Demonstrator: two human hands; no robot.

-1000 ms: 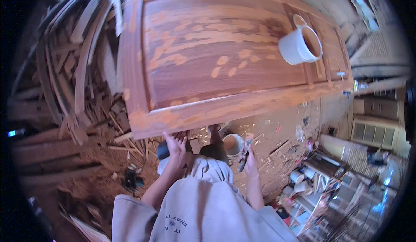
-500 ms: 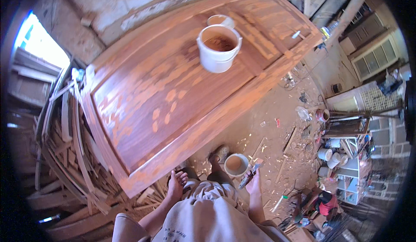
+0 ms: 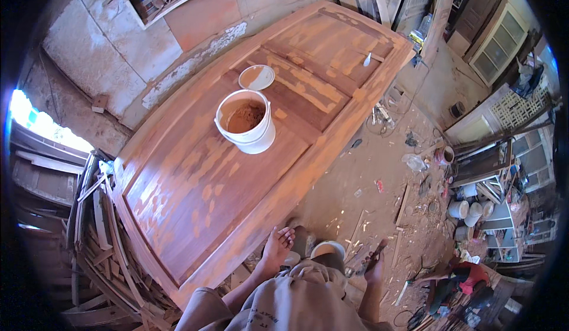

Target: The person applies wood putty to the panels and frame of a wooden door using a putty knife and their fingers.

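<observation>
A large reddish-brown panelled wooden door (image 3: 237, 188) lies flat, blotched with orange-brown filler. On it stands a white bucket (image 3: 256, 140) of brown paste, beside a round smeared lid (image 3: 257, 78). My left hand (image 3: 276, 251) hangs empty by the door's near edge, palm up, with its fingers loosely curled and apart. Low at my right side, my right hand (image 3: 374, 269) grips a flat scraper (image 3: 363, 266), partly hidden by the fingers. Between my hands a second bucket (image 3: 329, 249) stands on the floor, partly covered by my shirt.
Scrap wood strips (image 3: 104, 260) are heaped at the left. Shavings and offcuts litter the floor (image 3: 338, 191). A white shelf unit (image 3: 502, 227) with tubs stands at the right. A person in red (image 3: 473, 277) crouches at lower right. A small white tool (image 3: 367, 60) rests on the door's far end.
The view has swung, so the bucket and door appear further left and lower, and a wall niche shows. My right hand hangs further out from the floor bucket, still with the scraper.
</observation>
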